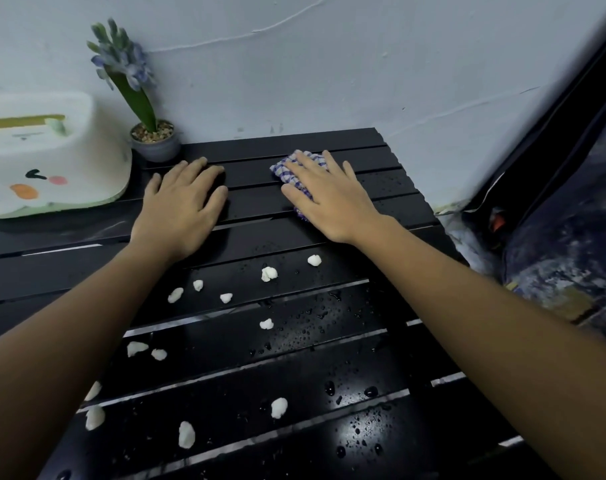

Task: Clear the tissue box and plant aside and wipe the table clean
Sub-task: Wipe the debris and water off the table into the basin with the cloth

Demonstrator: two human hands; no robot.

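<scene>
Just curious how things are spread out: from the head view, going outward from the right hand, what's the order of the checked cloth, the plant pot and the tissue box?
1. Checked cloth, directly under the right hand.
2. Plant pot, back left by the wall.
3. Tissue box, far left.

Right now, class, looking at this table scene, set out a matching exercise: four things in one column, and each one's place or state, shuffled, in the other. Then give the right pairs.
Column one:
1. tissue box
2. potted plant
3. checked cloth
4. white crumbs

Column two:
A. pressed flat under the right hand
B. scattered over the wet slats nearer the camera
C. at the far left, with a face printed on it
D. by the wall, between the box and the left hand

Pairs: 1-C, 2-D, 3-A, 4-B
</scene>
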